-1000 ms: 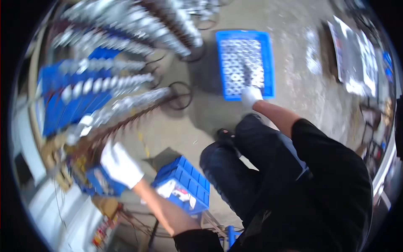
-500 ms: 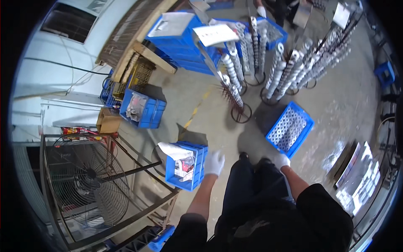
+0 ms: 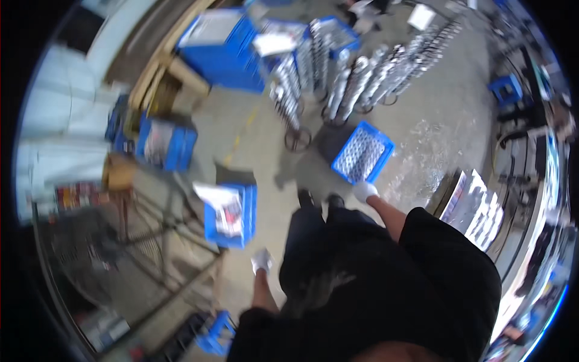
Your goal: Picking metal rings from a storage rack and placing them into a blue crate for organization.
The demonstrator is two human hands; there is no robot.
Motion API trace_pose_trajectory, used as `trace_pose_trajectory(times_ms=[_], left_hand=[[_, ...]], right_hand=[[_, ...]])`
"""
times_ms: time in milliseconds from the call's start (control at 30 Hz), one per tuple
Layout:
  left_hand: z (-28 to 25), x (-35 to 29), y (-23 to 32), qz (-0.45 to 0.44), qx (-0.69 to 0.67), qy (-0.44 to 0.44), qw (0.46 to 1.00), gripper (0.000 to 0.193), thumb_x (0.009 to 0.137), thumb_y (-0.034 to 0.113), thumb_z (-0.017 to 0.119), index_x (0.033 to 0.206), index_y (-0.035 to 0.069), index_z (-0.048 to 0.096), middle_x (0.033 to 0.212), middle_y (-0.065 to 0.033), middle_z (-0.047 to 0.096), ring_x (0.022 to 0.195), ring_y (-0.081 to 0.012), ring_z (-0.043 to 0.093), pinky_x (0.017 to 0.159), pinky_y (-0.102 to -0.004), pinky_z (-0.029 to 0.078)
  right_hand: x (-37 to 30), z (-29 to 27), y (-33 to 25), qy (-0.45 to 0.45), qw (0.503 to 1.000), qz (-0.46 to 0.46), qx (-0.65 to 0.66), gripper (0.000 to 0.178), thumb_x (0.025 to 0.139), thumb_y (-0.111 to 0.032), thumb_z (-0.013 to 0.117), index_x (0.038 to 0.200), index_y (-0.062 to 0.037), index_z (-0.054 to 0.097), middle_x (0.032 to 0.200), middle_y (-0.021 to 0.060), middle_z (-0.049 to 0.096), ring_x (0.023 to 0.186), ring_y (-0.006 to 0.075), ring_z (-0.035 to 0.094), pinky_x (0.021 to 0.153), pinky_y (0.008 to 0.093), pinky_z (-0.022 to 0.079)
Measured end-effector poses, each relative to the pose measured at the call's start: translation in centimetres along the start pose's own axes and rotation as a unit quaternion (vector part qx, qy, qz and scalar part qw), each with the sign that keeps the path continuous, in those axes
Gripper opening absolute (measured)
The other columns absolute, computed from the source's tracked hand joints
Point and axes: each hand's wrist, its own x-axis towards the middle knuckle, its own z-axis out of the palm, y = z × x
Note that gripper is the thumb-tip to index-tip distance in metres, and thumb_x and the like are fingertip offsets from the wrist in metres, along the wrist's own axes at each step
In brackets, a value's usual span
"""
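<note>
My right hand point(image 3: 365, 191), in a white glove, is at the near rim of a blue plastic crate point(image 3: 386, 145) on the floor. It appears closed on that rim, though its fingertips are hidden. Rows of small, round silvery metal parts point(image 3: 360, 154) fill the crate. My left hand point(image 3: 262, 260), also white-gloved, hangs at my left side, apart from everything. Motion smears its fingers. Closest to it is another blue crate point(image 3: 249, 216), with white paper or sheeting and something red inside.
Upright racks point(image 3: 362, 84) strung with silvery parts stand ahead on round bases. Stacked blue crates point(image 3: 223, 57) are at the far left, one crate point(image 3: 181, 148) nearer. A large caged fan point(image 3: 102, 253) and metal frame occupy the left. Shiny sheets point(image 3: 476, 211) lie at right.
The whole view has shifted, so the scene sits further left and up. My left hand has drawn back from beside the left crate toward my body. My right hand stays at the crate of metal parts.
</note>
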Motion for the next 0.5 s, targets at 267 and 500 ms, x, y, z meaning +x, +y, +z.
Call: trace_pose_trajectory(times_ms=[267, 500], left_hand=[[-2.9, 5.4, -0.4, -0.198, 0.008, 0.18, 0.963, 0.045, 0.081, 0.043, 0.048, 0.095, 0.003, 0.065, 0.091, -0.0105, 0.068, 0.081, -0.0301, 0.062, 0.07, -0.0367, 0.047], [-8.6, 14.2, -2.3, -0.202, 0.062, 0.308, 0.928, 0.045, 0.077, 0.036, 0.06, 0.109, 0.004, 0.061, 0.1, -0.019, 0.063, 0.089, -0.0385, 0.06, 0.076, -0.0408, 0.047]], right_hand=[[-2.9, -4.9, -0.6, -0.127, 0.987, -0.096, 0.013, 0.038, 0.084, -0.034, 0.042, 0.09, -0.0044, 0.065, 0.096, 0.0181, 0.065, 0.088, 0.0418, 0.057, 0.078, 0.0468, 0.045], [-8.2, -7.6, -9.1, -0.132, 0.981, -0.111, 0.086, 0.033, 0.084, -0.028, 0.043, 0.087, -0.0003, 0.062, 0.086, 0.0196, 0.064, 0.076, 0.0381, 0.058, 0.069, 0.0411, 0.044]])
